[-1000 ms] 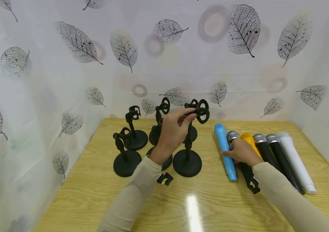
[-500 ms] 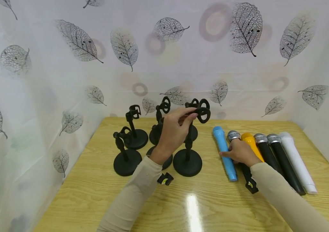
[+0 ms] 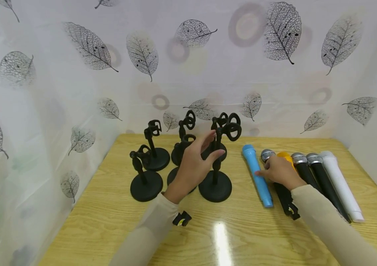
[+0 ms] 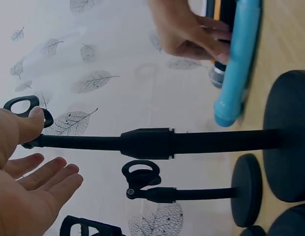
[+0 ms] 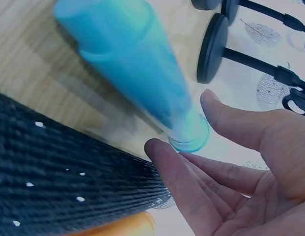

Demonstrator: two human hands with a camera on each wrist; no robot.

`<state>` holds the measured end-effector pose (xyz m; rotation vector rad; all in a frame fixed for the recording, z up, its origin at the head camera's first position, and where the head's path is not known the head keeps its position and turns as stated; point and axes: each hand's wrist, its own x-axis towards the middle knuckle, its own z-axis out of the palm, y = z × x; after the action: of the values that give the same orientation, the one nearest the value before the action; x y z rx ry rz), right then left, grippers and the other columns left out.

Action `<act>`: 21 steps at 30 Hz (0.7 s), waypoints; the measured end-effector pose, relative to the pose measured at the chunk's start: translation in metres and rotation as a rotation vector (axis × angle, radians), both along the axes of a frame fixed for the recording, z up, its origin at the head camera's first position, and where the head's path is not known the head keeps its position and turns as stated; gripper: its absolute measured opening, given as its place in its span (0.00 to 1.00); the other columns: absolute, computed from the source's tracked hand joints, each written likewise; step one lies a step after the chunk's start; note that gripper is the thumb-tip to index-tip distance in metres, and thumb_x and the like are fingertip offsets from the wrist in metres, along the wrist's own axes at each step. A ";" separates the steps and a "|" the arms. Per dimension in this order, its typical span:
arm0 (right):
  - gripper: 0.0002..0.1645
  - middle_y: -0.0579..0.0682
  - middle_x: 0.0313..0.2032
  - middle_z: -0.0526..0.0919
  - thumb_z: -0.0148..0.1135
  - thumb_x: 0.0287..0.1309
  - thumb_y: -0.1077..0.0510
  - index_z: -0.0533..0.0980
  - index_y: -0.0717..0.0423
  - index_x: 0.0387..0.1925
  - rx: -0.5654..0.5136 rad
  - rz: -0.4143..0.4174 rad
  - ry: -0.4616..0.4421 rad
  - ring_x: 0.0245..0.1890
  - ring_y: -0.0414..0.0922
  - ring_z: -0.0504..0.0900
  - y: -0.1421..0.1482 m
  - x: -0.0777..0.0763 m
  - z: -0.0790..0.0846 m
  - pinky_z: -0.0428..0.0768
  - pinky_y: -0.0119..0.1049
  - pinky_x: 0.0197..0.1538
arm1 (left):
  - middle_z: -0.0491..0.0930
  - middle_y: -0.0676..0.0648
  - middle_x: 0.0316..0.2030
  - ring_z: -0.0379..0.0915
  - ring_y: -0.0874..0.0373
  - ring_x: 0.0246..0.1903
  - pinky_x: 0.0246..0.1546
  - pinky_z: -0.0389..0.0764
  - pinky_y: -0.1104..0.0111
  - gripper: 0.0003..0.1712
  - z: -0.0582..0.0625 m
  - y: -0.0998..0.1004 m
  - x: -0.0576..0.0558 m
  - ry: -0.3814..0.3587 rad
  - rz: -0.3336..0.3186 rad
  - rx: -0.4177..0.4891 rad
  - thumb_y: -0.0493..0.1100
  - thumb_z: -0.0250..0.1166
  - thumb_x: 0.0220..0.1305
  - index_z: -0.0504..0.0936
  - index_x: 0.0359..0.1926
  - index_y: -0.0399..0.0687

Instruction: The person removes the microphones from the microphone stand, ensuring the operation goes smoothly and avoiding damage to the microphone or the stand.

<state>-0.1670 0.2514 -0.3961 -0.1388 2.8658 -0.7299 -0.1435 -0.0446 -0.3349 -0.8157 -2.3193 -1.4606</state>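
Observation:
My left hand (image 3: pixel 193 168) is beside the front right black microphone stand (image 3: pixel 215 186), thumb and fingers spread and holding nothing. The stand is upright on its round base, and its ring-shaped clip (image 3: pixel 233 131) points right. In the left wrist view the thumb overlaps the clip (image 4: pixel 23 102). My right hand (image 3: pixel 281 171) is low over a black microphone (image 3: pixel 283 197) with a silver head, its thumb reaching towards a blue microphone (image 3: pixel 257 175). In the right wrist view a fingertip overlaps the black microphone (image 5: pixel 69 172), and a gap separates thumb from fingers.
Several other black stands, such as the front left one (image 3: pixel 146 186), are grouped behind and left of my left hand. Right of my right hand lie an orange microphone (image 3: pixel 284 155), black ones (image 3: pixel 328 184) and a white one (image 3: pixel 341 184). A leaf-print sheet (image 3: pixel 175 74) surrounds the wooden table (image 3: pixel 102 221).
My left hand has let go of the stand's clip and moved down and slightly left, fingers spreading. My right hand has shifted slightly over the microphones. The blue microphone's head has moved slightly left.

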 end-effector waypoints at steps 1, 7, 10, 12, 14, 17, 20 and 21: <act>0.31 0.41 0.11 0.59 0.72 0.61 0.51 0.63 0.48 0.11 -0.002 0.009 0.013 0.13 0.38 0.59 0.001 0.000 0.002 0.57 0.31 0.20 | 0.74 0.44 0.66 0.70 0.56 0.66 0.64 0.73 0.68 0.35 -0.003 -0.002 0.002 -0.005 0.004 -0.014 0.47 0.67 0.69 0.67 0.73 0.43; 0.23 0.48 0.17 0.75 0.72 0.61 0.50 0.77 0.58 0.18 0.012 0.025 0.086 0.18 0.43 0.72 0.000 0.000 0.019 0.71 0.37 0.22 | 0.72 0.44 0.68 0.69 0.54 0.67 0.65 0.73 0.67 0.36 -0.023 -0.009 0.014 -0.078 0.003 -0.024 0.47 0.68 0.69 0.67 0.73 0.43; 0.20 0.60 0.33 0.86 0.72 0.61 0.49 0.84 0.66 0.35 -0.002 0.026 0.114 0.31 0.53 0.83 -0.003 0.001 0.028 0.82 0.49 0.33 | 0.71 0.43 0.69 0.67 0.54 0.68 0.66 0.71 0.67 0.36 -0.035 -0.010 0.019 -0.135 -0.011 -0.017 0.46 0.68 0.69 0.66 0.73 0.43; 0.24 0.64 0.40 0.86 0.71 0.62 0.48 0.83 0.69 0.43 -0.010 0.027 0.131 0.37 0.58 0.85 -0.005 0.002 0.031 0.84 0.54 0.39 | 0.69 0.42 0.70 0.66 0.54 0.69 0.67 0.70 0.67 0.37 -0.044 -0.010 0.021 -0.177 -0.020 -0.020 0.46 0.68 0.69 0.64 0.74 0.42; 0.26 0.64 0.42 0.86 0.70 0.63 0.48 0.83 0.70 0.47 -0.023 0.033 0.150 0.40 0.59 0.85 -0.009 0.003 0.034 0.83 0.56 0.42 | 0.68 0.42 0.70 0.65 0.53 0.70 0.68 0.69 0.66 0.38 -0.051 -0.009 0.023 -0.219 -0.028 -0.024 0.47 0.67 0.70 0.63 0.74 0.43; 0.30 0.63 0.45 0.86 0.70 0.64 0.47 0.80 0.71 0.53 -0.060 0.036 0.184 0.45 0.60 0.84 -0.016 0.004 0.037 0.83 0.57 0.45 | 0.66 0.42 0.72 0.63 0.52 0.71 0.68 0.69 0.64 0.39 -0.059 -0.007 0.022 -0.279 -0.031 -0.026 0.47 0.67 0.70 0.62 0.75 0.42; 0.31 0.63 0.48 0.86 0.69 0.65 0.46 0.80 0.69 0.55 -0.141 0.041 0.204 0.46 0.60 0.85 -0.023 0.006 0.040 0.84 0.56 0.46 | 0.67 0.43 0.71 0.64 0.52 0.70 0.68 0.69 0.62 0.38 -0.066 -0.004 0.019 -0.324 -0.025 -0.026 0.49 0.66 0.71 0.63 0.75 0.44; 0.31 0.63 0.48 0.85 0.69 0.65 0.46 0.80 0.68 0.56 -0.173 0.041 0.207 0.46 0.60 0.85 -0.026 0.007 0.041 0.84 0.56 0.46 | 0.68 0.43 0.71 0.64 0.52 0.70 0.68 0.70 0.62 0.37 -0.068 -0.003 0.018 -0.337 -0.022 -0.027 0.49 0.66 0.71 0.63 0.75 0.44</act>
<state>-0.1605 0.2252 -0.3552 -0.3132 2.9770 -1.0105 -0.1259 -0.0473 -0.4033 -0.6439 -2.5806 -1.6917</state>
